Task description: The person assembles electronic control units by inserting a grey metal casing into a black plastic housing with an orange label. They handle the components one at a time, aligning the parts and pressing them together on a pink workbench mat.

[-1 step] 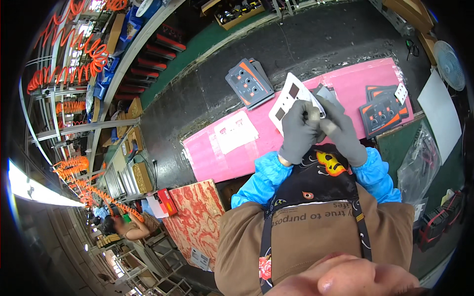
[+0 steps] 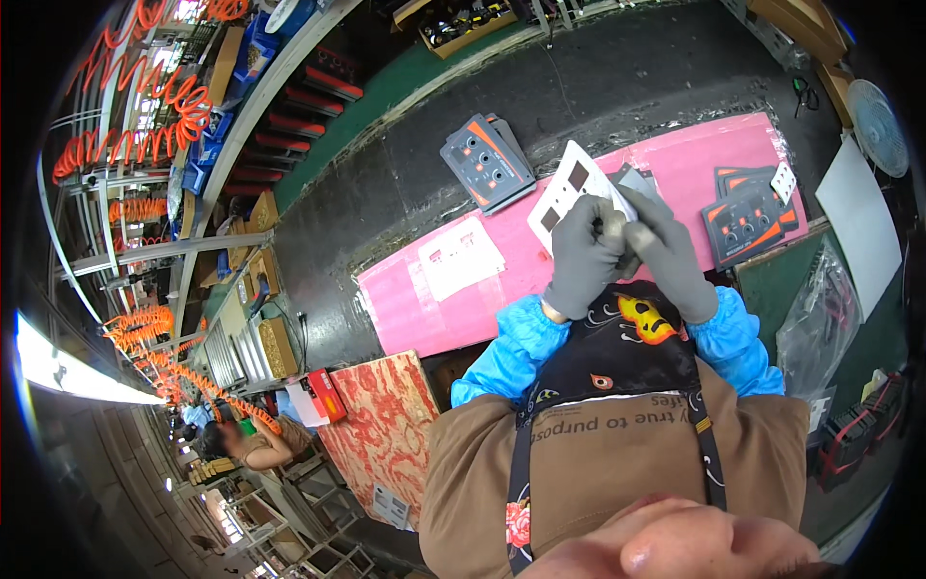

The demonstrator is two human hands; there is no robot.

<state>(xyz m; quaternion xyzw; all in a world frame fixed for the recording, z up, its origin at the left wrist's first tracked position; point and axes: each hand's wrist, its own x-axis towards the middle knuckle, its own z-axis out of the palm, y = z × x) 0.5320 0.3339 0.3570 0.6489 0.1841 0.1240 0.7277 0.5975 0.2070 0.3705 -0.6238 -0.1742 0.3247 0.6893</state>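
- Centrally, the left hand (image 2: 585, 256) grips the white sheet (image 2: 569, 193); the right hand's (image 2: 672, 262) hold is unclear.
- Both hands hide the sheet's lower edge.
- Upper centre: grey panels (image 2: 487, 164).
- Right: stacked panels (image 2: 741, 232), white card (image 2: 783, 181).

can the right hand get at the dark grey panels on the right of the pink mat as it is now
Probably yes: nothing seems to block the right hand from the dark grey panels beside it, though its fingers look occupied at the white sheet.
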